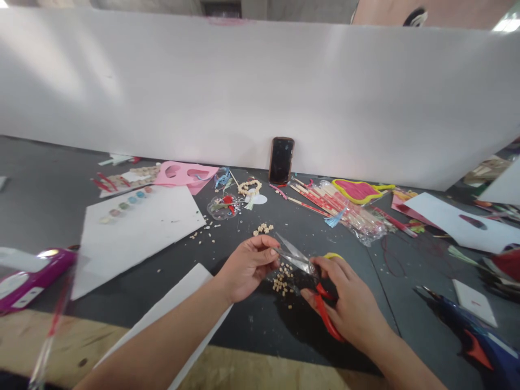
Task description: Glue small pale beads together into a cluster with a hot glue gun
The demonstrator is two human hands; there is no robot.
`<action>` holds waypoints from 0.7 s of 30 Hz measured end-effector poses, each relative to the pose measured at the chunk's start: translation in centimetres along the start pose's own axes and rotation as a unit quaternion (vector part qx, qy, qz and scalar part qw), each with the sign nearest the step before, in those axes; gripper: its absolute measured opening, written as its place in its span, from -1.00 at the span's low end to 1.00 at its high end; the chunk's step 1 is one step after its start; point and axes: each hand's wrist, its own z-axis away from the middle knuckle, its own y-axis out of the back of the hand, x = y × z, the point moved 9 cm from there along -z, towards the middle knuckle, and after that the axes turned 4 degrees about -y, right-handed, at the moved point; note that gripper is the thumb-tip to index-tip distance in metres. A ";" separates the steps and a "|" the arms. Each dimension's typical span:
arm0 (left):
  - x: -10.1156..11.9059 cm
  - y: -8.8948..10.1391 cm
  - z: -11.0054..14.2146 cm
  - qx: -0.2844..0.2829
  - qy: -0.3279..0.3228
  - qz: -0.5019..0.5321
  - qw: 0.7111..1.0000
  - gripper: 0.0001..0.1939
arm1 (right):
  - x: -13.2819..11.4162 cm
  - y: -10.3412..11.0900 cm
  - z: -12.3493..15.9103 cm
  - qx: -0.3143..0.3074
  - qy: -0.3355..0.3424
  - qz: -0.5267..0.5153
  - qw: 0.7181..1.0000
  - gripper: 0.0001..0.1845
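Note:
My right hand (349, 298) grips a pair of scissors (298, 259) with red and yellow handles, its blades parted and pointing left. My left hand (254, 265) is closed in a pinch right beside the blades. Whatever lies between its thumb and fingers is too small or hidden to make out. Below the blades, a pile of small pale beads (283, 280) rests on the dark tabletop. Just beyond my left fingers sits a cluster of larger flower-like beads (264, 229).
A phone (281, 160) leans against the white board (260, 92). Packaged sticks (345, 214) and a pink-yellow shape (357, 190) lie behind my right hand. A blue glue gun (467, 330) is at right, a purple tool (36, 279) and white sheet (138, 238) at left.

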 end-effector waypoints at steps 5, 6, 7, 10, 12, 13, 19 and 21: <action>-0.1 -0.2 -0.1 -0.009 0.000 0.029 1.000 -0.85 | 0.4 -0.4 -0.2 -0.010 -0.010 0.006 1.000 -0.59; -0.2 -0.3 -0.1 -0.012 0.001 0.031 0.999 -0.86 | 0.4 -0.5 -0.2 -0.013 -0.007 0.008 1.000 -0.59; -0.2 -0.3 -0.1 -0.014 0.002 0.031 0.999 -0.86 | 0.4 -0.6 -0.1 -0.015 -0.004 0.009 1.000 -0.59; -0.3 -0.3 -0.1 -0.008 0.002 0.035 0.999 -0.85 | 0.1 -0.6 -0.1 -0.011 0.008 0.008 1.000 -0.59; -0.3 -0.3 -0.1 -0.005 0.002 0.037 0.999 -0.85 | 0.1 -0.7 -0.1 -0.007 0.010 0.008 1.000 -0.60; -0.4 -0.3 -0.1 -0.005 0.002 0.038 0.999 -0.86 | 0.1 -0.7 -0.1 -0.006 0.008 0.009 1.000 -0.60; -0.3 -0.7 -0.1 -0.025 -0.004 0.047 0.999 -0.90 | 0.5 -0.9 -0.1 -0.011 -0.006 0.015 1.000 -0.59; -0.3 -0.8 -0.1 -0.032 0.001 0.051 0.998 -0.90 | 0.7 -1.0 -0.1 -0.012 -0.013 0.001 1.000 -0.59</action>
